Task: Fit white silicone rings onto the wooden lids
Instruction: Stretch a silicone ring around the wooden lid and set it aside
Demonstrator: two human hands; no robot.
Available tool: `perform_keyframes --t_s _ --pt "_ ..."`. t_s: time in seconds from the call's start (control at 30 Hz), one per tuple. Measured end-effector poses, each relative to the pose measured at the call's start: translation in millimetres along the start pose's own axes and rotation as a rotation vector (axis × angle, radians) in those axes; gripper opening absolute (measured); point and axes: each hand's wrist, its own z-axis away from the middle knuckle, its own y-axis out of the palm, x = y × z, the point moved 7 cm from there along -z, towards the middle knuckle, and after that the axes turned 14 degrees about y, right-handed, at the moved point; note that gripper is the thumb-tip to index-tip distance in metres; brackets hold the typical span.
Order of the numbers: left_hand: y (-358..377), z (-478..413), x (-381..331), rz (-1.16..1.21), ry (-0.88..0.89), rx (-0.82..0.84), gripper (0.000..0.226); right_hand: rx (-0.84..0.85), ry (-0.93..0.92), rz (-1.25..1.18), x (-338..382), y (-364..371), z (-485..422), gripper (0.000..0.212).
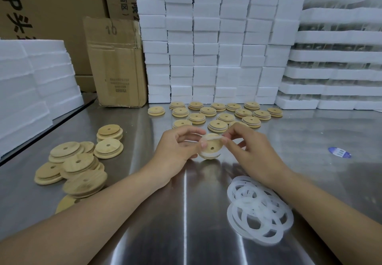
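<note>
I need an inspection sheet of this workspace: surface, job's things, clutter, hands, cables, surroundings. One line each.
Surface: steel table, shiny, reflective.
Job's things: bare lids piled at left; loose rings heaped at near right; ringed lids set in rows at the back; one held lid, its ring only partly on.
Clutter: blue-and-white label lying at right.
Hands: left hand grips the held lid; right hand pinches the ring at its upper edge.
Cables: nothing seen.
Surroundings: foam blocks stacked behind; cardboard box at back left.
</note>
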Motion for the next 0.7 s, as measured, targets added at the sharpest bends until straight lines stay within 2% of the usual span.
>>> perform_keyframes --t_s 0.3,0.53,0.7 --pt "-1 -2 1 -0.027 0.041 0.009 0.021 0.022 0.042 -0.039 -6 2 -3 0.014" --pt "-2 -3 4 0.005 0.027 -0.001 0.022 0.151 0.078 0.033 -12 3 -9 0.011" --pt "-2 -4 6 -0.013 0.033 -0.003 0.026 0.202 0.138 0.019 -19 7 -8 0.018"
